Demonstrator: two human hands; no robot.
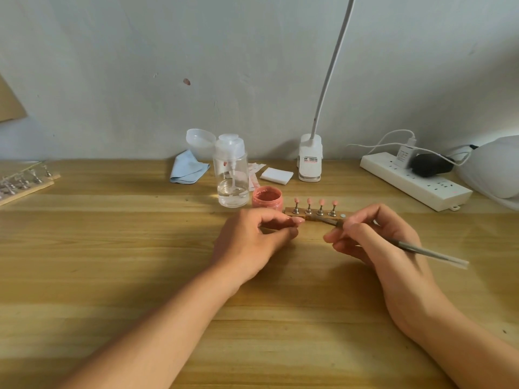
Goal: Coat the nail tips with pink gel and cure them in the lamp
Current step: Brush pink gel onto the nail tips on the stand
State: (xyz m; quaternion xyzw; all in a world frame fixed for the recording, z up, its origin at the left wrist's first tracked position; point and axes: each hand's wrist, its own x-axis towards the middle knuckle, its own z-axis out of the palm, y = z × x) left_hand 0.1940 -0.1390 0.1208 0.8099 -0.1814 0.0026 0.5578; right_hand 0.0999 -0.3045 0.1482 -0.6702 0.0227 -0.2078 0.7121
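While pinching the nail tip point(298, 220) in the left hand point(252, 242) and gripping the brush point(398, 244) in the right hand point(376, 242), stroke pink gel point(266, 195) thinly, evenly, away from the left hand.

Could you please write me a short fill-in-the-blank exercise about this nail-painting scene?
1. The wooden strip carries ____ coated nail tips on stands.
2. The right hand holds a ____.
3. The open jar beside the clear pump bottle contains ____ gel.
Missing words: four; brush; pink.
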